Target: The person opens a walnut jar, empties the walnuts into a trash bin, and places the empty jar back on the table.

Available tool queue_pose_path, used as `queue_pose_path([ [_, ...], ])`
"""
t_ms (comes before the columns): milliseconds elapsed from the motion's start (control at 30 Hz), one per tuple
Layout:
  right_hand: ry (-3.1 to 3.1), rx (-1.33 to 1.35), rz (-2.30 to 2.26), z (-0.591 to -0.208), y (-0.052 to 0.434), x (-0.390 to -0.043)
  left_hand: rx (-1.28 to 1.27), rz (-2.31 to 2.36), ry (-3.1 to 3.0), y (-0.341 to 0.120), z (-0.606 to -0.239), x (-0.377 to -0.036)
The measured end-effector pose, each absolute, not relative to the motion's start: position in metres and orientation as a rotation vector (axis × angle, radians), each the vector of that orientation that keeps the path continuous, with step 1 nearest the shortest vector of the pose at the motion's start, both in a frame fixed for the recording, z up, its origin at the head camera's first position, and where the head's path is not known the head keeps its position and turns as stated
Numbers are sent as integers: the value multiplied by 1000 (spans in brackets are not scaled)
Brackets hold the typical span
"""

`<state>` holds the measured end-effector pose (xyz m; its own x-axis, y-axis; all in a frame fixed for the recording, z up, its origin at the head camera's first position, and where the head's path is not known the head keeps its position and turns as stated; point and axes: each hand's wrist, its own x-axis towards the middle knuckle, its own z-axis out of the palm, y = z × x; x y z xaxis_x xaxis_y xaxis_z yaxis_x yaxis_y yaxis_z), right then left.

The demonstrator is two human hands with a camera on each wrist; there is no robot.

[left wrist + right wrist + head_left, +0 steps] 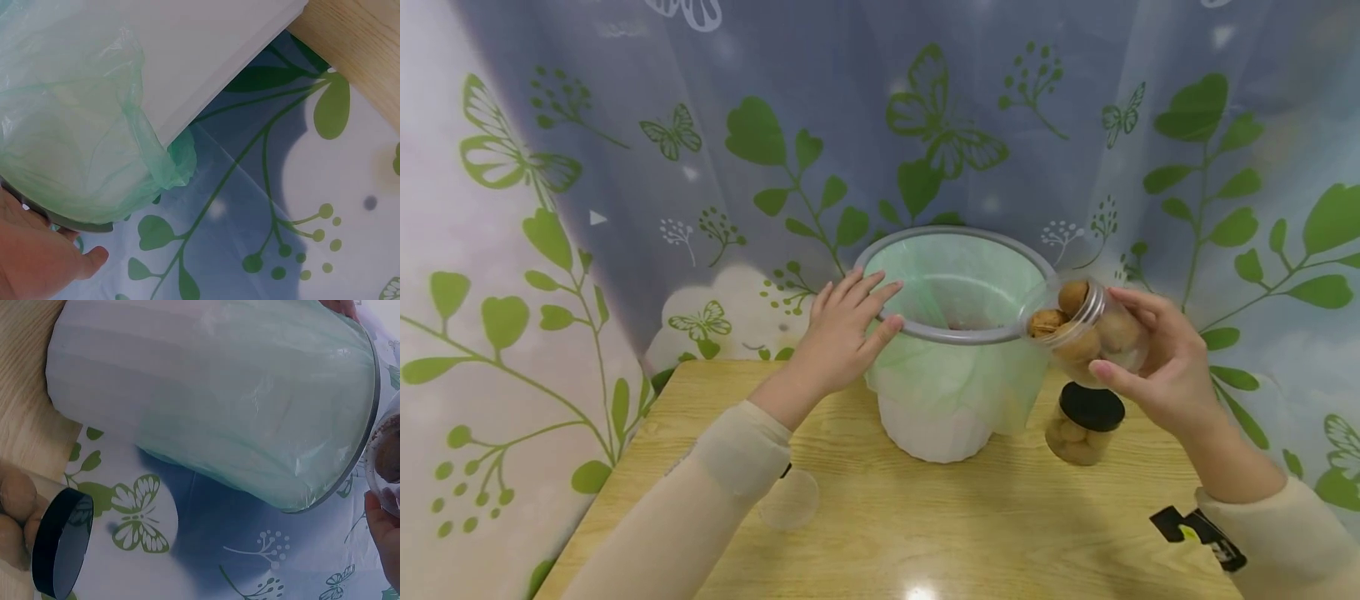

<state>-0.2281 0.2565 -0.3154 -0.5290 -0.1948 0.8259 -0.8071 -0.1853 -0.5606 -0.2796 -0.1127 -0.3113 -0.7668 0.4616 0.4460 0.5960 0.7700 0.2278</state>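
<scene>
A white trash bin with a grey rim and a pale green plastic liner stands upright on the table. My left hand rests on the rim's left side, its fingers fairly straight and spread. At the bin's right, my right hand grips a clear lidless jar. The jar is tilted, mouth towards the bin, close to the rim. Brown walnuts are inside it, some at the mouth. Only part of the jar and right hand shows in the right wrist view.
A second clear jar with a black lid and round brown contents stands below my right hand. A clear round disc lies on the wooden table near my left forearm. A patterned curtain hangs close behind the bin.
</scene>
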Motion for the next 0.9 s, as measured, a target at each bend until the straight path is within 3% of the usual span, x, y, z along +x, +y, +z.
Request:
queue_pose_path([
  [900, -1948, 916, 1513, -289, 279, -249, -795, -530, -2588, -111, -312, -279],
])
